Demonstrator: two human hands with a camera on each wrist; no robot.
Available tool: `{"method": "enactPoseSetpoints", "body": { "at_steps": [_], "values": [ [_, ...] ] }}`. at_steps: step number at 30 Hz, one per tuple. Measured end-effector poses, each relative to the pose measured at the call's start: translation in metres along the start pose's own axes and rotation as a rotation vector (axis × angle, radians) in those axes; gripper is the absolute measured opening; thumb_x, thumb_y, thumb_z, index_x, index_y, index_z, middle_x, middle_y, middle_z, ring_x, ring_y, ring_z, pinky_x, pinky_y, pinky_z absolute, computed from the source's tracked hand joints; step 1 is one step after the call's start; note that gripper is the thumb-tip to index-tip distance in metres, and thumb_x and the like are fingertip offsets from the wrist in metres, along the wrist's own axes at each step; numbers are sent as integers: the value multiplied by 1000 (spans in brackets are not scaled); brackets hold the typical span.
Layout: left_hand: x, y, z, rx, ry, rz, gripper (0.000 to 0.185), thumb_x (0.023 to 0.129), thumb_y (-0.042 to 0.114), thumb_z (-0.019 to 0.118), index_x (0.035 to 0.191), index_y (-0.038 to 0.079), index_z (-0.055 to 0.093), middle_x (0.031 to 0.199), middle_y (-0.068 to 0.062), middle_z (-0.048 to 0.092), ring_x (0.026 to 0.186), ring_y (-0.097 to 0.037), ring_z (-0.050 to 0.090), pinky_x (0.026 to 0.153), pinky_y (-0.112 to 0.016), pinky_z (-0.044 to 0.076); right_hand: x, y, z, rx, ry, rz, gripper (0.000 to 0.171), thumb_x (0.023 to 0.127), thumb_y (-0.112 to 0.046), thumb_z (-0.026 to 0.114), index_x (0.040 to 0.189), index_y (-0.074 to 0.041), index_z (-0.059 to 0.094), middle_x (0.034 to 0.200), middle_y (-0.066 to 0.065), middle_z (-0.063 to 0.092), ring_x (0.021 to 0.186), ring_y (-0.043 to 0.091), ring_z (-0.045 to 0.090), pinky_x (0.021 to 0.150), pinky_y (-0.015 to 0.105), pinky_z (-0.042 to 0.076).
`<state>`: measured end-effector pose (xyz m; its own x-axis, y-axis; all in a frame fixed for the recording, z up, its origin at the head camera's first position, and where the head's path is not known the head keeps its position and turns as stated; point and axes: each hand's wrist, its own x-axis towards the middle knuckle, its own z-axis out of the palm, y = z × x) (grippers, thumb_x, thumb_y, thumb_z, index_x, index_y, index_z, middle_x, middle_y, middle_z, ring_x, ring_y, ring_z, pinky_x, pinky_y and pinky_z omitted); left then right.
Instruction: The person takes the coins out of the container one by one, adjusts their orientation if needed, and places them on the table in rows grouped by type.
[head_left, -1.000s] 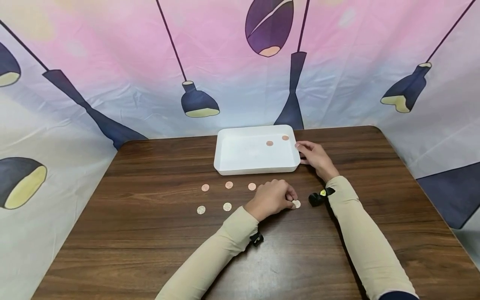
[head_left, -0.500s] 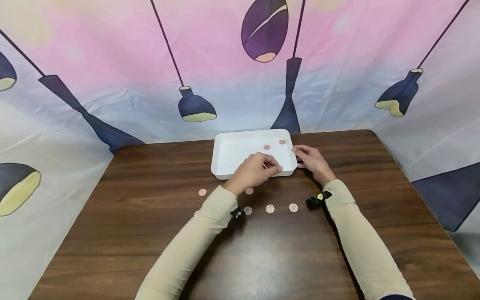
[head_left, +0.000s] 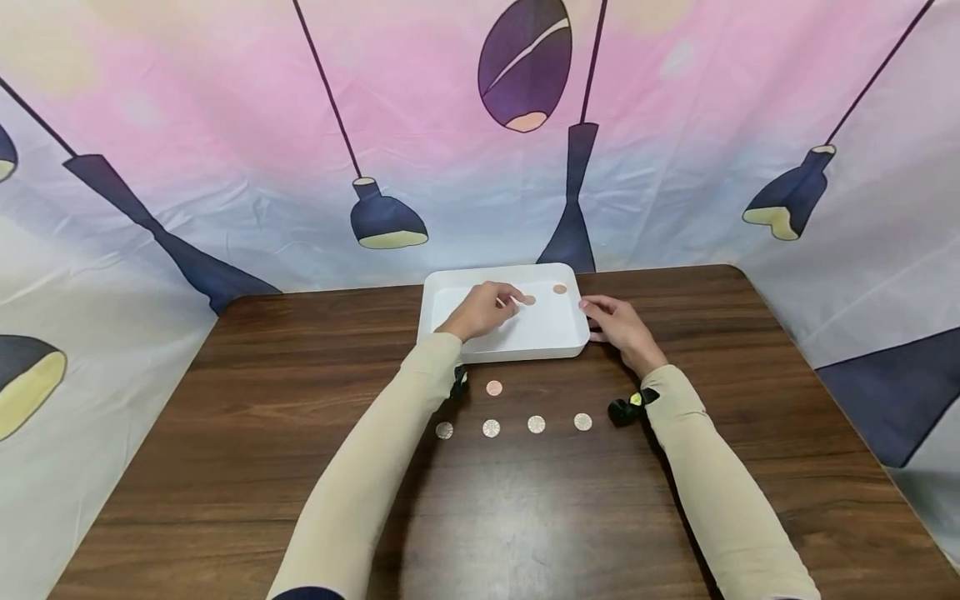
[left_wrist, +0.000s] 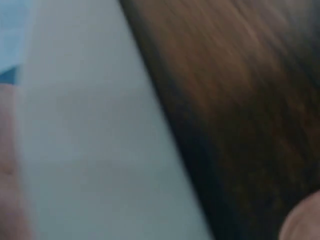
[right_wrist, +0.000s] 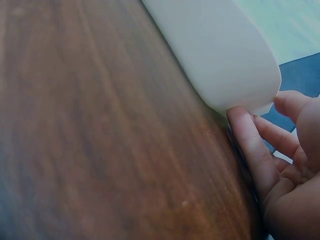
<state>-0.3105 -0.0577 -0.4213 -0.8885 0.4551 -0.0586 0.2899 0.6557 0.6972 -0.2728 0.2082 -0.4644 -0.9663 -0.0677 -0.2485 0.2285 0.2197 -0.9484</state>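
While the left hand (head_left: 480, 311) reaches into the white tray (head_left: 450, 333), its curled fingertips pinch a coin (head_left: 501, 302) just beside a copper coin (head_left: 528, 300). The right hand (head_left: 617, 327) rests relaxed fingers against the tray's right wall. Nearer the person, loose coins (head_left: 536, 423) lie on the dark wooden table (head_left: 225, 467), under a lamp-patterned backdrop (head_left: 225, 125).

Dark wooden table (head_left: 225, 467), lamp-printed backdrop cloth (head_left: 225, 125) behind.
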Motion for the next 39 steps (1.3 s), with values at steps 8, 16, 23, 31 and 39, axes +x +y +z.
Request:
{"method": "enactPoseSetpoints", "body": {
  "at_steps": [8,16,23,31,39],
  "values": [
    [15,-15,13,45,-69,34,55,106,-9,32,150,9,60,134,-9,70,121,-26,61,106,-35,45,-3,-6,-1,15,-5,28,52,112,-31,54,157,-4,49,146,22,53,107,16,60,78,16,56],
    [14,-14,12,78,-103,24,57,104,-11,32,145,10,65,147,-7,64,133,-28,59,116,-38,43,-2,0,1,10,5,12,54,112,-34,54,157,-5,49,148,23,53,111,19,60,78,16,56],
    [1,-20,6,41,-29,-39,42,109,2,42,136,12,73,141,-7,68,123,-26,62,99,-37,46,-1,0,0,-2,6,12,54,111,-35,55,157,-6,50,148,21,54,110,17,61,80,17,57],
    [-20,-23,-3,-19,57,-138,31,101,-1,62,124,12,79,118,-9,72,109,-25,64,95,-39,52,-2,-2,-2,14,0,4,55,112,-35,54,158,-7,48,150,22,52,115,22,60,79,16,56],
    [-37,-28,-7,-161,143,-195,21,97,3,71,117,6,78,108,-10,71,96,-23,62,84,-35,50,0,-1,1,0,2,-3,54,112,-34,53,157,-6,49,149,21,53,110,17,61,80,18,57]
  ]
}}
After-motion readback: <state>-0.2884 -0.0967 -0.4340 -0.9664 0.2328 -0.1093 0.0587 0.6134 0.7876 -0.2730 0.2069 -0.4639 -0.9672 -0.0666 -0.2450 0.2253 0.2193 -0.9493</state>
